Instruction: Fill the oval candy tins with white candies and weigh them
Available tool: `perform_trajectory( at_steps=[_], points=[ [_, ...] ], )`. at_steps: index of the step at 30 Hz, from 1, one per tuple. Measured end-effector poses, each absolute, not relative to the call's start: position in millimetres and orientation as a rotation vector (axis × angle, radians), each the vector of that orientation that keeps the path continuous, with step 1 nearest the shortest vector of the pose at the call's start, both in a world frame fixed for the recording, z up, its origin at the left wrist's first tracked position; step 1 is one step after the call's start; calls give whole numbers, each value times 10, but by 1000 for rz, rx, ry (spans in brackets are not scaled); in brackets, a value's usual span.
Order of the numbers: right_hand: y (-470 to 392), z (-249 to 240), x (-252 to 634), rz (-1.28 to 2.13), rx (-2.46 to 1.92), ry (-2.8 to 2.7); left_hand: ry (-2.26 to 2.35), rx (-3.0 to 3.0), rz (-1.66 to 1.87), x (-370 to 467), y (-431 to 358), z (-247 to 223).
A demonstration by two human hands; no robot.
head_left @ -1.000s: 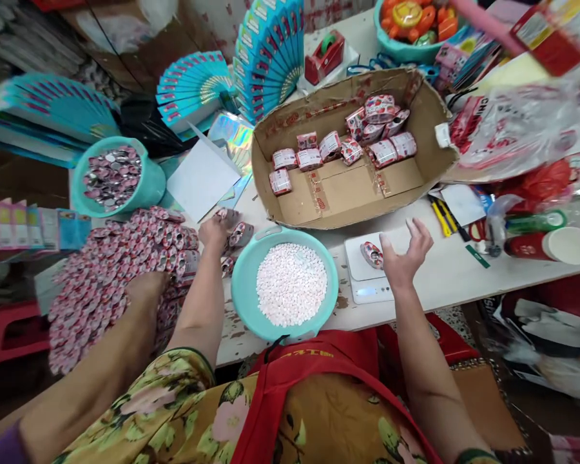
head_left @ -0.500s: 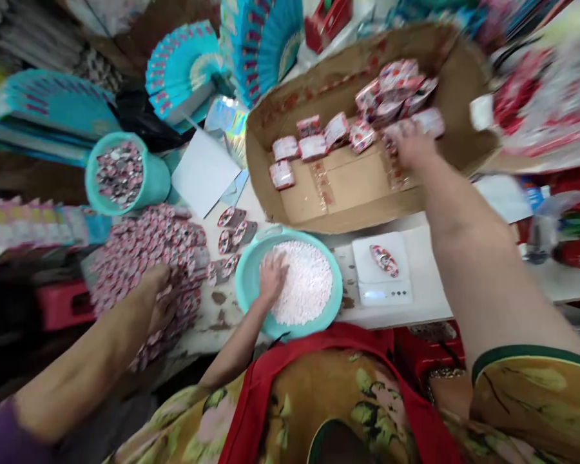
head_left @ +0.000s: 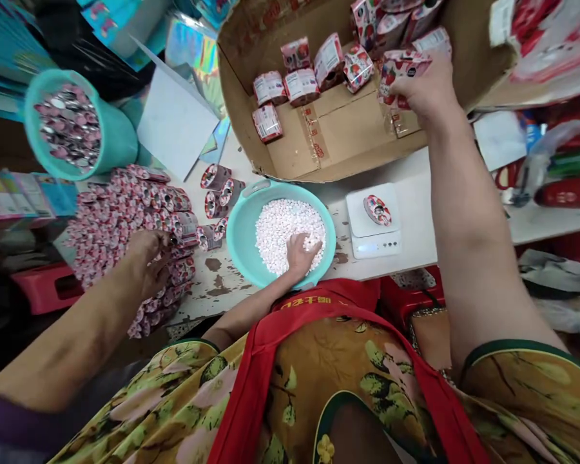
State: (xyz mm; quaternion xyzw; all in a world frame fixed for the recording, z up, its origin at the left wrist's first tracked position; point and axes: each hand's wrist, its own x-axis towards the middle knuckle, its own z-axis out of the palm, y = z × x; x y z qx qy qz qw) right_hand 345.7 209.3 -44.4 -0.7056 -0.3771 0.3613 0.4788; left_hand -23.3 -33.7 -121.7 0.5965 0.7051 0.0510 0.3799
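Note:
My left hand (head_left: 300,255) is down in a turquoise basin (head_left: 241,238) of small whitish-pink pellets (head_left: 275,229). Its fingers curl around some of the pellets. Over the cardboard box, my right hand (head_left: 432,87) grips a strawberry-printed packet (head_left: 400,72) between thumb and fingers. Other filled-looking packets (head_left: 302,87) lie in the box (head_left: 290,169), some stacked near my right hand. Between box and apron, a white digital scale (head_left: 374,246) bears one packet (head_left: 377,210) standing with its open mouth up; what is inside is too small to tell.
Another person's hand (head_left: 149,254), with a purple sleeve, is at a big pile of packets (head_left: 111,219) on the left. A few open packets (head_left: 216,175) stand left of the basin. Behind are a turquoise bucket (head_left: 118,145) of packet pieces and a white sheet (head_left: 174,122).
My left hand has moved right across the basin and curled into the pellets. My right hand has lifted a packet from the box's contents. The view has shifted closer and lower.

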Motion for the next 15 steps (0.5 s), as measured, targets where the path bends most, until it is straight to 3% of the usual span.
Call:
perform_trajectory(
  at_steps=[6, 11, 15],
  points=[
    [671, 84, 2626, 965, -1323, -961, 1508, 809, 497, -295, -143, -1156],
    [-305, -113, 1756, 1212, -1545, -815, 1220, 102, 558, -458, 65, -1069],
    [-603, -271, 1385, 1192, -1660, -912, 1154, 23, 620, -428, 245, -859]
  ],
)
